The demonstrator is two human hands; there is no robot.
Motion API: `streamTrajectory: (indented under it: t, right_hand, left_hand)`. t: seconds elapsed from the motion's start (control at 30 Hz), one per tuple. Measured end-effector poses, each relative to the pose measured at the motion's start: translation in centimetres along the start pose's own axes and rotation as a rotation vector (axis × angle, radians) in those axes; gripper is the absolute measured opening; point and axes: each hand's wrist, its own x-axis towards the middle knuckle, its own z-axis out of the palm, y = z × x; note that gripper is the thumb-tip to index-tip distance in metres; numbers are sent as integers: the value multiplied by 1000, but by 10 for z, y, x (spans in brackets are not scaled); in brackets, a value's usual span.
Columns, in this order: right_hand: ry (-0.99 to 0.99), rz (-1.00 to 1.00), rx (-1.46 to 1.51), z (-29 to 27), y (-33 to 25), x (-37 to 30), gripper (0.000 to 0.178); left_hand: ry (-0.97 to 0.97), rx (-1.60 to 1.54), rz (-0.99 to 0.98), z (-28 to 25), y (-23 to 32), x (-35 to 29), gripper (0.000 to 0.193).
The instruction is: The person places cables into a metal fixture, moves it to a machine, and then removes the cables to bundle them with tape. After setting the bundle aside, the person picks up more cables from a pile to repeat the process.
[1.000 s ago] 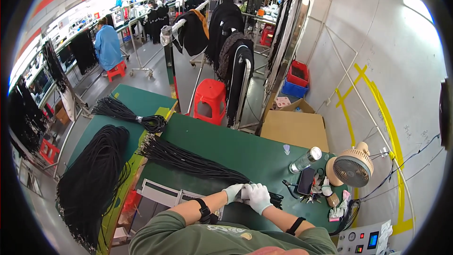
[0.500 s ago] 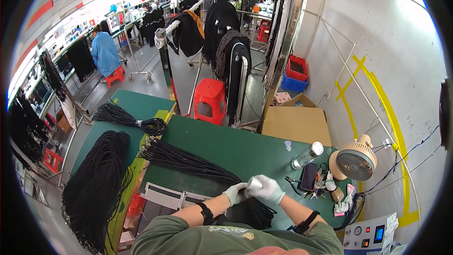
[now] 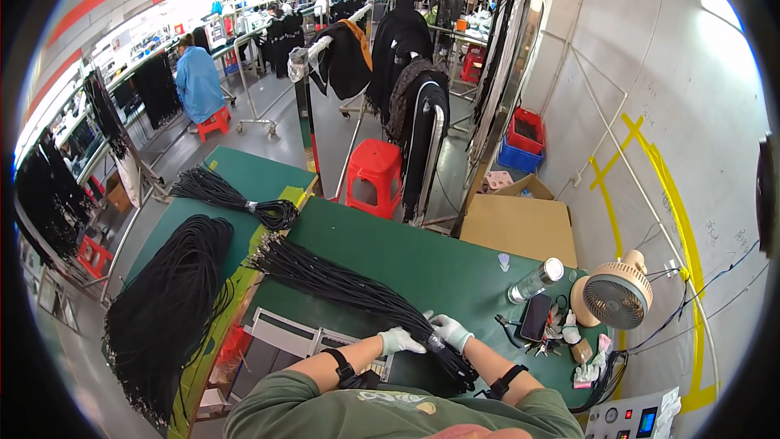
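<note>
A long bundle of black cables [image 3: 349,283] runs slantwise across the green table, its metal-tipped ends at the far left. Close to its near end, a shiny clear band [image 3: 436,343] is wrapped around the cables. My left hand [image 3: 400,341], in a white glove, grips the bundle's near-left side beside this band. From the other side my gloved right hand [image 3: 452,332] closes on the bundle at the band. The cables hide part of the fingers of both hands.
More black cable bundles lie at left [image 3: 175,309] and far left [image 3: 231,195]. On the right are a glass bottle [image 3: 532,283], a phone [image 3: 535,317], pliers [image 3: 509,328] and a fan [image 3: 615,293]. A cardboard box [image 3: 516,228] and red stool [image 3: 374,175] stand beyond the table.
The white roll in my right hand no longer shows clearly. Both hands have shifted; the right now lies lower on the bundle, and the clear band is exposed. The whole view has tilted slightly.
</note>
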Motion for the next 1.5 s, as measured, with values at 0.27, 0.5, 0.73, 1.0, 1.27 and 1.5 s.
streamTrajectory:
  t: [0.27,0.5,0.73,1.0,1.27,1.5]
  right_hand:
    - [86,-141,-225,-15,-50,-65,66]
    - [255,-201,-452,-13,-44,-55,66]
    - [506,-354,-463,1,-37,-50,57]
    - [678,-393,-454,16,-35,-43,54]
    - [506,-165,-498,3,-50,-33,47]
    - [788,-529,-360,-5,-48,-43,38]
  left_hand:
    - [-70,240,-556,7,10,23,54]
    - [-135,134,-527,5,47,24,48]
    - [-96,-241,-560,10,51,11,33]
    - [-104,-273,-505,4,59,2,31]
    - [-539,-69,244,26,160,23,18]
    - [221,-330,65,-54,100,19,24]
